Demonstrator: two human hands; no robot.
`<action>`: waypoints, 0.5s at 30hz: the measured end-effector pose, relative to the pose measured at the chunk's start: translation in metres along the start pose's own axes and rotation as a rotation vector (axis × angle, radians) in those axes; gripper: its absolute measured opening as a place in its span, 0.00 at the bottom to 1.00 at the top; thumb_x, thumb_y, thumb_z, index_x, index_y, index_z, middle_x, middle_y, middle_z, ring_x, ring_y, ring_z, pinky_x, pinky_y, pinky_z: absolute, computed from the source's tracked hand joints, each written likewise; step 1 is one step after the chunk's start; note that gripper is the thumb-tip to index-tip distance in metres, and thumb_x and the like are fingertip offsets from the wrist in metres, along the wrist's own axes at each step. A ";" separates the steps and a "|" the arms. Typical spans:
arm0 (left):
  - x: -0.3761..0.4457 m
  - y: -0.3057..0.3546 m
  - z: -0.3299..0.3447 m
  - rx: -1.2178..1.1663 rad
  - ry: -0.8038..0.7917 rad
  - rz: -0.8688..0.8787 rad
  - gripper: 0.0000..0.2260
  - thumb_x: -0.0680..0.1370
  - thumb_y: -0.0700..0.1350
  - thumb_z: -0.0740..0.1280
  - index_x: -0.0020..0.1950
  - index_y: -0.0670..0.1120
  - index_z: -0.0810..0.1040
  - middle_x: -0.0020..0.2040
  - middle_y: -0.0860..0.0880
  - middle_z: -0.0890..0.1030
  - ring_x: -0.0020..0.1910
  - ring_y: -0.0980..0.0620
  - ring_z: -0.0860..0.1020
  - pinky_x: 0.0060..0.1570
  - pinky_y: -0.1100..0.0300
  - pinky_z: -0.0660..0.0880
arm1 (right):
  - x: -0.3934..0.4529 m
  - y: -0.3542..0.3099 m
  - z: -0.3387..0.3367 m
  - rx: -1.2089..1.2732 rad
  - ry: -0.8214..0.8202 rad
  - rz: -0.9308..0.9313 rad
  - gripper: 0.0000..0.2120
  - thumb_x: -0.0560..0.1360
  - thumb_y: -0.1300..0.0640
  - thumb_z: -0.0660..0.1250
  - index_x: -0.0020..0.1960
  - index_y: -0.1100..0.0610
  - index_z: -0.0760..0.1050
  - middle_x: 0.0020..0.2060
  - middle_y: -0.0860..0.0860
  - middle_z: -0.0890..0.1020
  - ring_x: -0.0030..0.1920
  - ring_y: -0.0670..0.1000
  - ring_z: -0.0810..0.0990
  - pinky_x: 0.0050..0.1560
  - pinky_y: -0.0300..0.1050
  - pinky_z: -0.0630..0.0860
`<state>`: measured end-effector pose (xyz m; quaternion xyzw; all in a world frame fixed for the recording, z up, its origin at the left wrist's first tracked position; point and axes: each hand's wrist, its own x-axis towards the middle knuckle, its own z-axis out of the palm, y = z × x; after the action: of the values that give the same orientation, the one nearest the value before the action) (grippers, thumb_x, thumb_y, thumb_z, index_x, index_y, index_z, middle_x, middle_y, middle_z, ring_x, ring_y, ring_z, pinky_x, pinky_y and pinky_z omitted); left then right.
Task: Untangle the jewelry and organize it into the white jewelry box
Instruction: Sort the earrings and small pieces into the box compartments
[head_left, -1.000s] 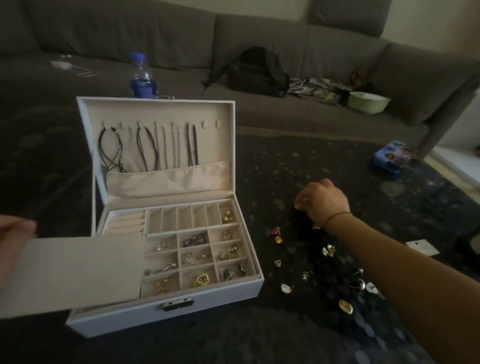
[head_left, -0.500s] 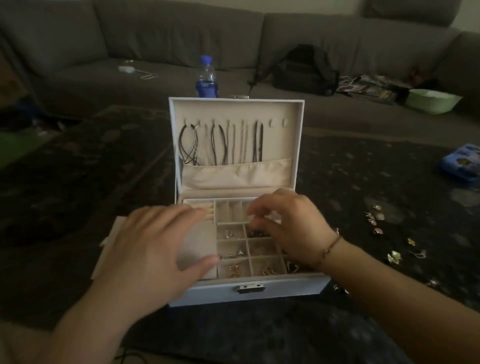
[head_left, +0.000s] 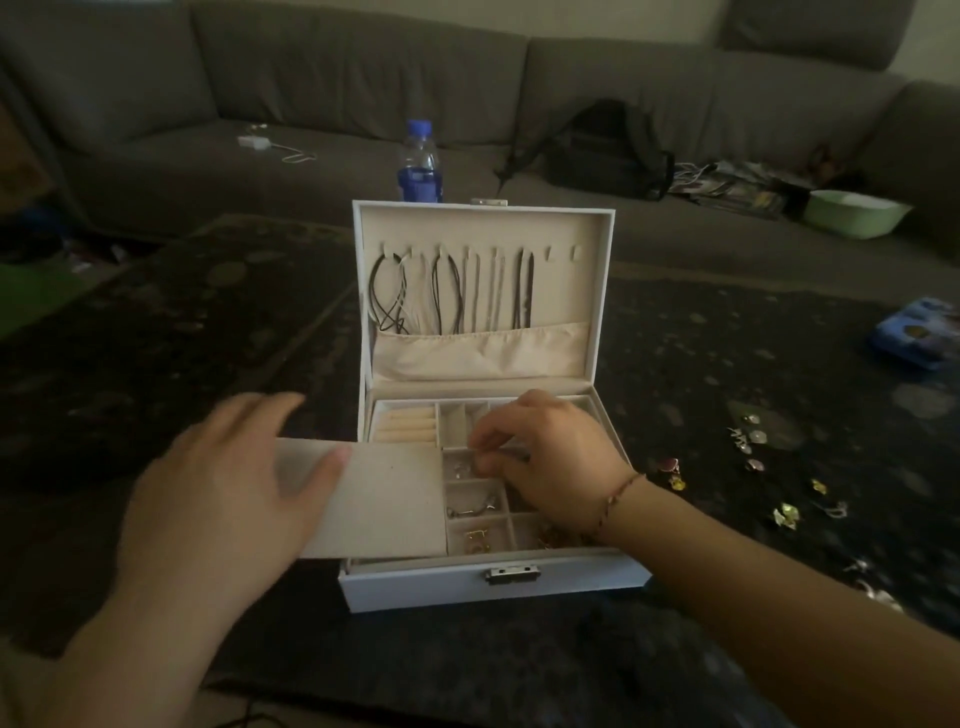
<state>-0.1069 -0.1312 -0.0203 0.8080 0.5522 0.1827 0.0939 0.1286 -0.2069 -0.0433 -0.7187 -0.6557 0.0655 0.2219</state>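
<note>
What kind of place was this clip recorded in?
Most likely a home living room. A grey sectional sofa wraps around the back, with a black backpack and scattered magazines on its seat, and the white jewelry box sits on a dark patterned rug.

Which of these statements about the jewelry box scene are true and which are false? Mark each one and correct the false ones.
1. The jewelry box has its lid open. True.
2. Cords hang from hooks inside the lid. True.
3. The bottle stands in front of the box, nearest the person. False: it stands behind the box.
4. The right hand is over the small compartments, fingertips pinched together. True.
5. The left hand is resting on the sofa. False: it rests on the flat grey cover at the box's left side.
6. Loose jewelry lies to the left of the box. False: it lies to the right.
</note>
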 end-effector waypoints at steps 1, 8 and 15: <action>0.001 -0.005 0.001 -0.077 0.021 -0.088 0.26 0.76 0.62 0.65 0.71 0.52 0.71 0.68 0.47 0.75 0.61 0.44 0.75 0.54 0.45 0.74 | -0.002 0.002 -0.002 0.025 0.026 0.016 0.09 0.77 0.51 0.65 0.56 0.44 0.78 0.51 0.45 0.79 0.50 0.45 0.77 0.56 0.46 0.78; 0.009 -0.002 -0.014 -1.179 0.068 -0.207 0.11 0.76 0.64 0.63 0.54 0.64 0.80 0.53 0.54 0.83 0.53 0.52 0.81 0.51 0.49 0.74 | -0.049 0.018 -0.043 0.332 0.287 0.296 0.07 0.77 0.50 0.64 0.54 0.44 0.77 0.44 0.41 0.82 0.46 0.40 0.82 0.44 0.38 0.81; -0.023 0.065 0.031 -0.663 -0.304 0.410 0.21 0.73 0.72 0.57 0.59 0.63 0.75 0.62 0.69 0.76 0.57 0.72 0.75 0.51 0.69 0.73 | -0.098 0.011 -0.037 0.682 0.360 0.451 0.19 0.71 0.38 0.54 0.55 0.42 0.74 0.47 0.33 0.80 0.49 0.34 0.79 0.46 0.32 0.77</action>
<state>-0.0460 -0.1752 -0.0299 0.8451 0.2712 0.2442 0.3907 0.1399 -0.3108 -0.0336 -0.7294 -0.3746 0.1986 0.5368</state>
